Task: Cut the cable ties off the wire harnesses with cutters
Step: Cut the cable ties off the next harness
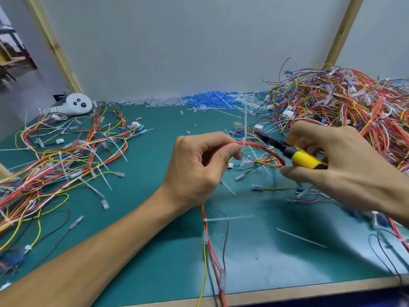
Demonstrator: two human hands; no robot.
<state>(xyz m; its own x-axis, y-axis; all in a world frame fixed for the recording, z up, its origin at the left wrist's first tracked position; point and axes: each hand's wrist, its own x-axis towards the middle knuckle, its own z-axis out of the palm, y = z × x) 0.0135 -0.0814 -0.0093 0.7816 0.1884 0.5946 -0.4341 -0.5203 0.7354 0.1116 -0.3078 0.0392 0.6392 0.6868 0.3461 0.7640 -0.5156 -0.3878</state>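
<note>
Gripping the red harness, left hand holds it arched; cable tie sits just right of that hand, w/ cutters beyond, gripped by right hand. Snip tie loop only, blades clear of insulation.

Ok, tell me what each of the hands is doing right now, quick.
Left hand: closed, gripping the red wire harness.
Right hand: closed, holding the yellow-handled cutters.

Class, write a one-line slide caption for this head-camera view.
The left hand grips a red harness while the right hand holds yellow-handled cutters beside its white cable tie.
</note>
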